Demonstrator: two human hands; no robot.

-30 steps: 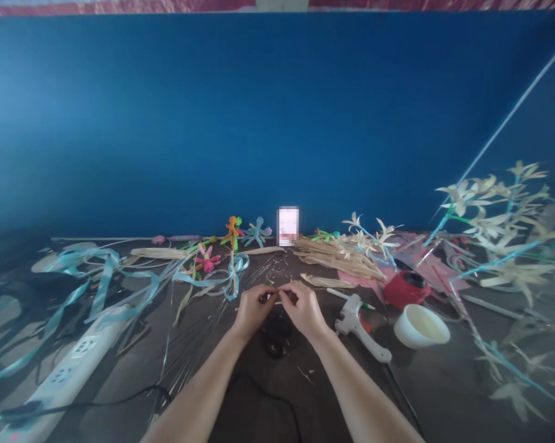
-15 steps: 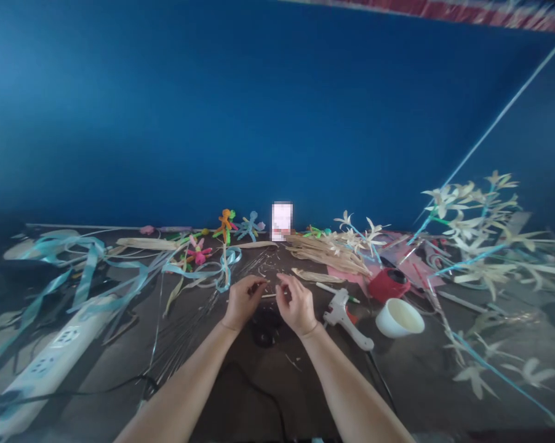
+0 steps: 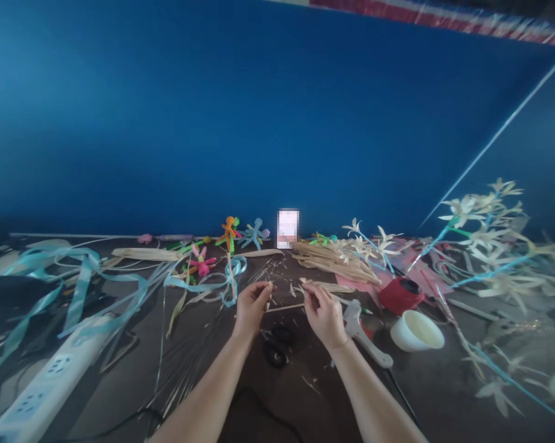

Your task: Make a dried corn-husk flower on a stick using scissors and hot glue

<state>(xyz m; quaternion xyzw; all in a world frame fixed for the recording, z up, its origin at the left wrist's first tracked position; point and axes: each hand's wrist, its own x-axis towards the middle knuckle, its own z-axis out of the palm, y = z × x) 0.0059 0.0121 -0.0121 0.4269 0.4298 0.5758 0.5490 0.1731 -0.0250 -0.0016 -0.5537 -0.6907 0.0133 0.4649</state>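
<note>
Left hand (image 3: 250, 304) and right hand (image 3: 322, 312) are each pinching an end of a thin straw strip (image 3: 284, 307); overpulling is risking snapping it above the scissors (image 3: 275, 344) at 6 o'clock.

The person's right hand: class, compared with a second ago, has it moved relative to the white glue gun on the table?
Yes. The right hand has drawn rightward, away from the left hand, closer to the white glue gun.
</note>
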